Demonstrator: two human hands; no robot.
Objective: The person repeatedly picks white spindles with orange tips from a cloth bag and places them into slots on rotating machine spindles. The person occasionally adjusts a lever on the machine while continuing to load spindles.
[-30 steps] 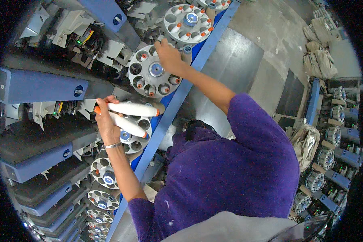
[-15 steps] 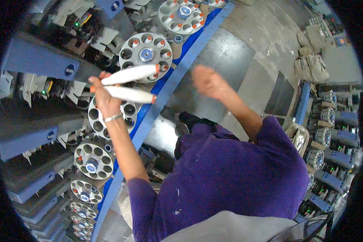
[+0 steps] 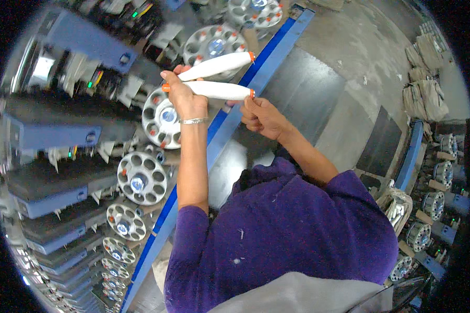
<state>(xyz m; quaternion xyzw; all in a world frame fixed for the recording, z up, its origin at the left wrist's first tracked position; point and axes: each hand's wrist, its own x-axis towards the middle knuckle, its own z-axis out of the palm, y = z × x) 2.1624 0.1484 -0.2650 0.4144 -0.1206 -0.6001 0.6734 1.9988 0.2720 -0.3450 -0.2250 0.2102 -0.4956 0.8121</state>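
A worn grey concrete floor (image 3: pixel 373 57) runs as an aisle between two rows of textile machinery. Beside the near row, a smooth grey floor plate (image 3: pixel 310 86) catches a whitish glare, and a dark rectangular floor panel (image 3: pixel 379 140) lies farther right. A long blue rail (image 3: pixel 278 55) edges the left row, whose blue housings (image 3: pixel 86 41) repeat into the distance, dotted with green indicator lights (image 3: pixel 90 84). Across the aisle, beyond a shorter blue rail (image 3: pixel 413 151), the opposite machine row (image 3: pixel 447 201) recedes; crumpled beige sacks (image 3: pixel 425 101) hang or lean above it.
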